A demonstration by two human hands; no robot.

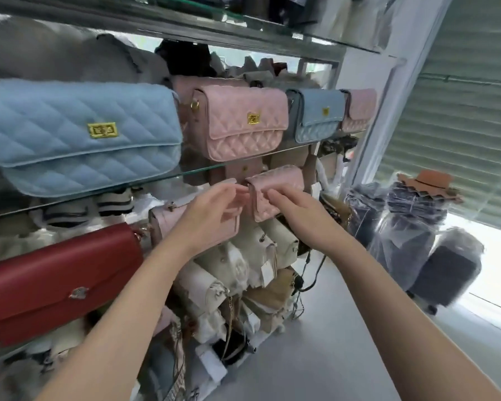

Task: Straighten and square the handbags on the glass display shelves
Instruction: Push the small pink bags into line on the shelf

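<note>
While the left hand [211,209] holds a flat bag [232,227], the right hand [297,211] pinches a quilted bag [281,180].

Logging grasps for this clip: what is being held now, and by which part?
The small pink quilted bag: the left hand pinches its left end, and the right hand grips its front face.

Four handbags are lined along the glass shelf [185,172]: the nearest handbag [81,137] at left, then the second handbag [243,123], the third handbag [318,115] and the farthest handbag [359,111] at right. Below the shelf edge, a small handbag [281,183] is held between the left hand [211,211] and the right hand [300,214]. A flap bag [58,282] is set lower left.
</note>
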